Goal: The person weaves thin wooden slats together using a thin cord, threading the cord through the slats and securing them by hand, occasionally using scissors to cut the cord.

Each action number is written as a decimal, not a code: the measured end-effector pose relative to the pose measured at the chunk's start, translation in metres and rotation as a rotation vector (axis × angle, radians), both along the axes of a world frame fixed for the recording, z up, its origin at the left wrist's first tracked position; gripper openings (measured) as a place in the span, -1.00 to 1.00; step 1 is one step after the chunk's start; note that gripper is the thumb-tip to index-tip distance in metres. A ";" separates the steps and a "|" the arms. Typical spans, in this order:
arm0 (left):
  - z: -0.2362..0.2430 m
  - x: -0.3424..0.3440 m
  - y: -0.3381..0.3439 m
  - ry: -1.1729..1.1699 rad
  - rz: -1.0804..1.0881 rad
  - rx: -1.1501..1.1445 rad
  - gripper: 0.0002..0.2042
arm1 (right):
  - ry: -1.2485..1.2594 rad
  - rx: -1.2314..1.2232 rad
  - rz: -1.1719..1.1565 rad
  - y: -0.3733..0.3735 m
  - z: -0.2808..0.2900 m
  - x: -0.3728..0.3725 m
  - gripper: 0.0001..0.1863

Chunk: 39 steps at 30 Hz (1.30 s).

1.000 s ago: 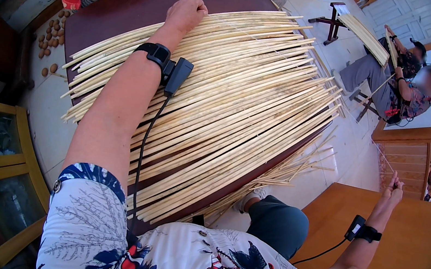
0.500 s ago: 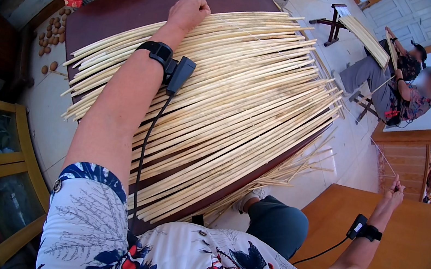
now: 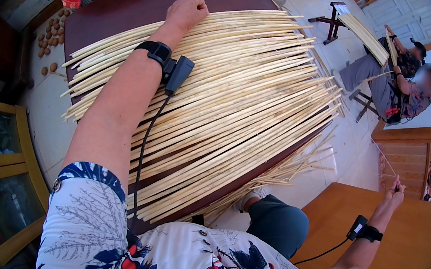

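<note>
Long pale peeled stalks (image 3: 231,98) lie side by side in a wide, slightly fanned row on a dark red-brown table (image 3: 134,5). A thin light thread (image 3: 249,31) runs across the far stalks. At the row's far edge my left hand (image 3: 187,11) is closed, its fingertips curled down by the outermost stalk; what they grip, if anything, is hidden. My right hand (image 3: 395,195) is stretched far out to the right with the fingers pinched together. From it a fine thread (image 3: 384,156) slants up and to the left.
More loose stalks (image 3: 287,169) lie low beside the table's right edge. An orange-brown wooden panel (image 3: 378,229) stands under my right arm. Two people (image 3: 418,86) sit at the back right, handling stalks beside a small stand (image 3: 333,24). Round brown objects (image 3: 52,34) dot the left floor.
My hands hold nearly the same places. At the back right, a seated person's hand and the stalks there have shifted slightly.
</note>
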State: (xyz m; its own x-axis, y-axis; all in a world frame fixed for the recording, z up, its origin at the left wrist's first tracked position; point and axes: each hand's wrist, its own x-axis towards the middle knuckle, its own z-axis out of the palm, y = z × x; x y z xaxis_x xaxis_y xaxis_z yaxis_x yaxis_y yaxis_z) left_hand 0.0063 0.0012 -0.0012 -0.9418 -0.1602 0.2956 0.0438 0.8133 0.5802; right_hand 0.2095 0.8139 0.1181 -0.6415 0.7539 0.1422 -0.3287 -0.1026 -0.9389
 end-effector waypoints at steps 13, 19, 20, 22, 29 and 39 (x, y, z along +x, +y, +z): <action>0.004 0.003 -0.001 -0.008 -0.021 0.014 -0.87 | 0.100 0.028 0.152 -0.071 0.031 0.015 -0.78; -0.004 -0.008 -0.022 -0.092 -0.143 0.245 -0.83 | -0.004 0.188 0.340 -0.226 0.074 0.054 -0.90; -0.001 -0.008 -0.023 -0.175 -0.173 0.449 -0.79 | -0.001 0.185 0.336 -0.231 0.075 0.062 -0.90; 0.008 -0.007 -0.029 -0.139 -0.187 0.570 -0.78 | -0.073 0.286 0.431 -0.237 0.075 0.076 -0.90; 0.067 0.032 -0.029 0.032 -0.291 0.172 -0.72 | -0.062 0.386 0.441 -0.279 0.086 0.115 -0.89; 0.120 0.204 0.046 -0.117 -0.531 0.173 -0.79 | 0.014 0.340 0.831 -0.366 0.093 0.153 -0.87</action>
State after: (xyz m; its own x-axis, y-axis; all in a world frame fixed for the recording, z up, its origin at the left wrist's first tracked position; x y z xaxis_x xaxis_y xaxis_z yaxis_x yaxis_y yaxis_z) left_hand 0.2102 0.0473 0.1188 -0.9313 0.3073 0.1956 0.3478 0.5902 0.7285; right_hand 0.3620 0.4482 0.2116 -0.9578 -0.0368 0.2850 -0.2841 -0.0300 -0.9583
